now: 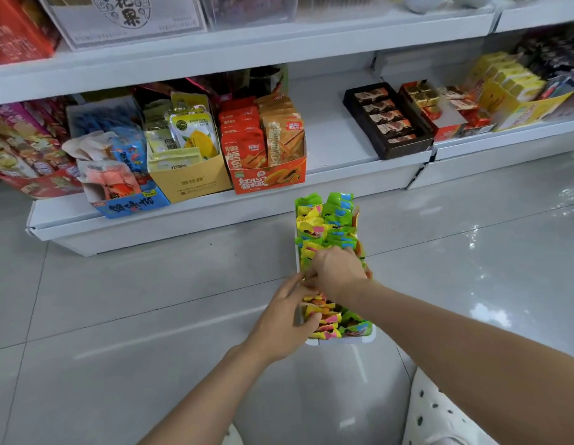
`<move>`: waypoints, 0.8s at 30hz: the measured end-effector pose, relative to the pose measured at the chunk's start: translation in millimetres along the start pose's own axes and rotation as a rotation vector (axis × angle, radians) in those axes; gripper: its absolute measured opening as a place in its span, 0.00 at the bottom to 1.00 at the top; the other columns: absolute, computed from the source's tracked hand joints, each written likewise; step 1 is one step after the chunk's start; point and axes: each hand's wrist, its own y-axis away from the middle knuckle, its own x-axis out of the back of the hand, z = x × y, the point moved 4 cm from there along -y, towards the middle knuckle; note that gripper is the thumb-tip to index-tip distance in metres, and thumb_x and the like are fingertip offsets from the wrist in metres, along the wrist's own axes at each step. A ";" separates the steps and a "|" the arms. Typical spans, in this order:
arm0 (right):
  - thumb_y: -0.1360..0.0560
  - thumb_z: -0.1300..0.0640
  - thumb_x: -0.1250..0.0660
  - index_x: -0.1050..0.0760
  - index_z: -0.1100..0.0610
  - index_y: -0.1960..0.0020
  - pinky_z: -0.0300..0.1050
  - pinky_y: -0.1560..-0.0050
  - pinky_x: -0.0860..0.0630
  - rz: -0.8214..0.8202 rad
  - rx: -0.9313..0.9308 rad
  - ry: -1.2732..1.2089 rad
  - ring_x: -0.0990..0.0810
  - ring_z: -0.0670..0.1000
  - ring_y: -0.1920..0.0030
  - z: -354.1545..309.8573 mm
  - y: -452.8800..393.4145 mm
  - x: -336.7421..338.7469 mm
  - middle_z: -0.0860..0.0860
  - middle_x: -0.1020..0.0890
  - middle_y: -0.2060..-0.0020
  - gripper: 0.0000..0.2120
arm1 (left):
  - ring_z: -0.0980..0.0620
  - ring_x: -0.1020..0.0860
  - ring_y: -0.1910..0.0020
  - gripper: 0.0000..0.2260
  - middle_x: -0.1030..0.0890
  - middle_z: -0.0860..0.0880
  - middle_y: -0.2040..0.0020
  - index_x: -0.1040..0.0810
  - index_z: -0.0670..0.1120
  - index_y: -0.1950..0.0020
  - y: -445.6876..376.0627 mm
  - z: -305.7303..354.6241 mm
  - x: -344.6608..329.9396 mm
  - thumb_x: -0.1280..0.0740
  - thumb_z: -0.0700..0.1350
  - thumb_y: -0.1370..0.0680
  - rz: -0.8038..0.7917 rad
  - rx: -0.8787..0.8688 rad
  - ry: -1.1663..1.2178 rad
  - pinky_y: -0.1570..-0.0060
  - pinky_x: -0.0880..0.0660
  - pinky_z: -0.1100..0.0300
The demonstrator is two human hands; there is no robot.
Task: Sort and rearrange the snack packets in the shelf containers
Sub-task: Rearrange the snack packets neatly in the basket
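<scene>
Our right hand [335,273] lies knuckles-up across the middle of a long white tray [340,341] standing on the shop's tiled floor [150,316], fingers bent down among the green and yellow snack packets [325,220] packed upright in two rows; whether those fingers actually pinch a packet we cannot tell, since the back of the hand hides them. Our left hand [287,319] steadies the tray's near left edge, thumb curled over the yellow packets there, fingertips reaching toward the right hand.

The tray sits just in front of the lowest shelf [327,136], where a bare stretch opens between the orange carton [268,178] and the dark chocolate box [386,120] — in our judgement the slot it is meant for.

The risks we see: the packets stand loosely on edge, so pulling one from the middle could tip its neighbours over and muddle green with yellow. Pressing down off-centre could skid the light tray on the glossy tiles. And lifting so long a tray by one end may bow it and spill the far packets across the floor.
</scene>
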 end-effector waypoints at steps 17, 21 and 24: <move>0.24 0.52 0.31 0.18 0.56 0.51 0.50 0.41 0.34 0.210 0.089 -0.168 0.27 0.55 0.38 39.9 19.7 24.6 0.49 0.22 0.42 0.08 | 0.54 0.37 0.26 0.21 0.33 0.54 0.26 0.29 0.50 0.29 -7.0 10.3 2.0 0.35 0.52 0.21 -0.109 -0.059 -0.273 0.27 0.39 0.55; 0.24 0.57 0.30 0.26 0.51 0.63 0.53 0.50 0.22 0.142 0.098 -0.541 0.16 0.57 0.53 64.5 52.3 89.1 0.54 0.15 0.55 0.10 | 0.51 0.39 0.25 0.27 0.36 0.53 0.23 0.40 0.51 0.22 -8.0 16.3 3.1 0.38 0.54 0.20 -0.267 0.113 -0.359 0.27 0.40 0.54; 0.26 0.57 0.28 0.23 0.54 0.63 0.50 0.52 0.18 0.176 0.048 -0.739 0.14 0.51 0.58 72.5 82.9 140.7 0.54 0.14 0.62 0.09 | 0.47 0.34 0.27 0.28 0.34 0.49 0.24 0.42 0.51 0.22 -5.2 38.2 13.8 0.37 0.53 0.20 -0.355 0.216 -0.388 0.30 0.35 0.54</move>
